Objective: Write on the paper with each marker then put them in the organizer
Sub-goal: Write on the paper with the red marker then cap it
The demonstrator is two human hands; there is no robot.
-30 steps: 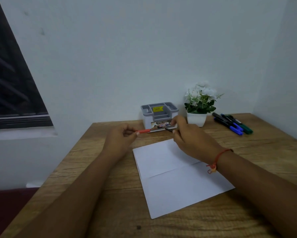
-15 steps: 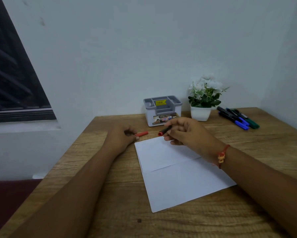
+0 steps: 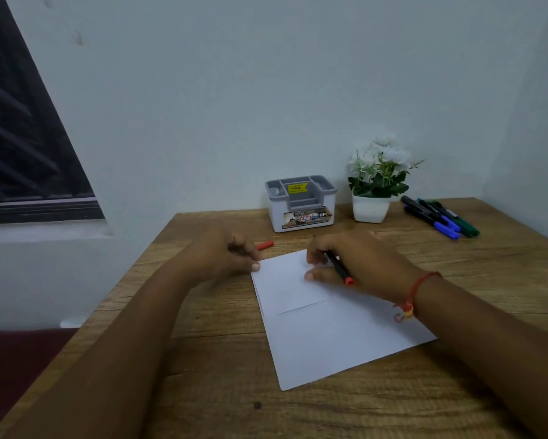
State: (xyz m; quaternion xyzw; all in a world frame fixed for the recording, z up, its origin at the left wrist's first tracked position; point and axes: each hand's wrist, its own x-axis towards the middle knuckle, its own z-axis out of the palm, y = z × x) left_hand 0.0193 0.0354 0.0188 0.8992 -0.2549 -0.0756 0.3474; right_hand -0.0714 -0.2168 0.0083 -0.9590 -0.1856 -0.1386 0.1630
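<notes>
A white sheet of paper (image 3: 323,331) lies on the wooden table (image 3: 222,375), creased across the middle. My right hand (image 3: 358,264) grips a black marker with a red end (image 3: 339,268) over the paper's far part; its tip is hidden by my fingers. My left hand (image 3: 225,251) rests at the paper's far left corner and holds the red cap (image 3: 265,245), which sticks out past my fingers. The grey and white organizer (image 3: 301,204) stands at the back by the wall. Several capped markers (image 3: 440,217), blue and green among them, lie at the back right.
A white pot with white flowers (image 3: 374,185) stands between the organizer and the loose markers. Walls close the table at the back and right. A dark window (image 3: 19,147) is on the left. The table's left edge drops off to the floor.
My hands pulled the red cap off the marker and moved apart. My right hand turned the marker round and lowered it onto the paper. My left hand came down to the paper's corner.
</notes>
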